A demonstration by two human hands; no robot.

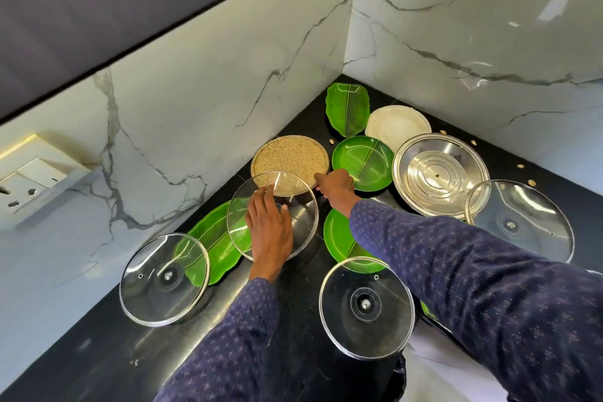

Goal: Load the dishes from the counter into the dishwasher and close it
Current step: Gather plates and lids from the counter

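Note:
Several dishes lie on the black counter [98, 352] in a corner. My left hand [270, 228] rests flat, fingers spread, on the middle of a glass lid [303, 202] that overlaps a beige speckled plate [290, 157]. My right hand [336, 184] pinches that plate's right rim with curled fingers. Around them are a round green plate [372, 157], a second green plate [337, 238] under my right sleeve, a leaf-shaped green plate [215, 238], another leaf-shaped green plate [347, 109] at the back, a white plate [398, 126] and a steel lid [440, 174]. The dishwasher is out of view.
More glass lids lie at the left [164, 279], at the front [367, 305] and at the right [522, 222]. Marble walls [228, 75] close the corner behind. A wall socket [32, 179] sits at the left. A few small seeds [520, 166] dot the counter by the right wall.

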